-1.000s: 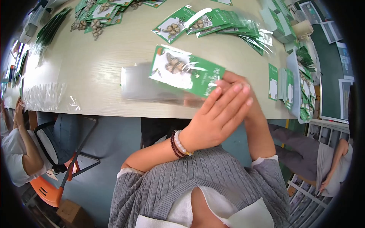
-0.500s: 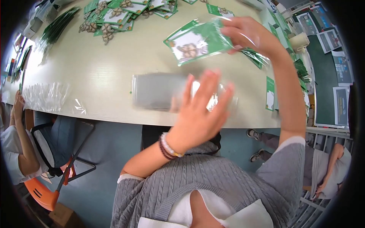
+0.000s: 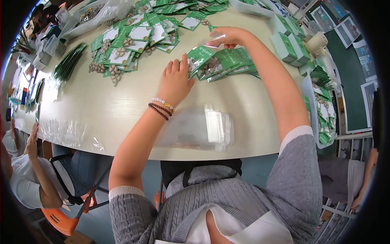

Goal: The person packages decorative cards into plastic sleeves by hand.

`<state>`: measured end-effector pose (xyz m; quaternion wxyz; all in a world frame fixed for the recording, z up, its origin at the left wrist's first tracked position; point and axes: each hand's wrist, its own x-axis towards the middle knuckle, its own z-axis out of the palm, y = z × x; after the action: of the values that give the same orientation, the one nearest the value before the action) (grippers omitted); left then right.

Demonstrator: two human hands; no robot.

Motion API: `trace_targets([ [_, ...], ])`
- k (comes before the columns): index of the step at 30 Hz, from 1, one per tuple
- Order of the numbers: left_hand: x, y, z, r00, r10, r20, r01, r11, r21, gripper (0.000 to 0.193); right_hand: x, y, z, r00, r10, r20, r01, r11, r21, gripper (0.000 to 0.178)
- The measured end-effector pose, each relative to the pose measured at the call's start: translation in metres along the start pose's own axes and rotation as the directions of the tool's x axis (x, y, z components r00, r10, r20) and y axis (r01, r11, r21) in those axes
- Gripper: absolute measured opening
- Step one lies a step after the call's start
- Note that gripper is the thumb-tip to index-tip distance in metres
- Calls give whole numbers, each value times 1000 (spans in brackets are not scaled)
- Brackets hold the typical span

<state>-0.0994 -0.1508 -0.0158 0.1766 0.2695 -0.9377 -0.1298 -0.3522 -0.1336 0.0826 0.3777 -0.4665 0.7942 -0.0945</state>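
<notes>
My right hand (image 3: 227, 37) reaches across the table and pinches the upper right end of a green card in a clear plastic bag (image 3: 199, 57). Beside that card's left edge is my left hand (image 3: 175, 79), its fingers stretched out and its thumb apart. The bagged card lies tilted over the left end of an overlapping row of green bagged cards (image 3: 231, 61). Nearer to me is a stack of clear plastic bags (image 3: 187, 128) with whitish flaps at its right end. Fingertips of the right hand are partly hidden.
Loose green-and-white cards with beige knotted pieces (image 3: 138, 34) are heaped at the far left. A fan of dark green packets (image 3: 70, 61) and more clear bags (image 3: 65, 132) lie left. Green-white boxes (image 3: 284, 46) and a tray (image 3: 323, 110) stand right. Another person (image 3: 34, 171) sits left.
My right hand has brought the bagged card down onto the row of cards. My left hand has moved from above the clear bags to the card's left side. The view has shifted.
</notes>
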Motion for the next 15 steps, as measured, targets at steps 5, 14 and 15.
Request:
trace_targets([
  [5, 2, 1, -5, 999, 43, -15, -45, 933, -356, 85, -16, 0, -9, 994, -99, -53, 100, 995, 21, 57],
  [14, 54, 26, 29, 974, 228, 17, -200, 887, -416, 86, -84, 36, -72, 964, 48, -260, -110, 966, -232, 38],
  [15, 59, 28, 33, 977, 215, 9, -193, 892, -409, 86, -83, 39, -79, 936, 83, -342, -176, 952, -249, 37],
])
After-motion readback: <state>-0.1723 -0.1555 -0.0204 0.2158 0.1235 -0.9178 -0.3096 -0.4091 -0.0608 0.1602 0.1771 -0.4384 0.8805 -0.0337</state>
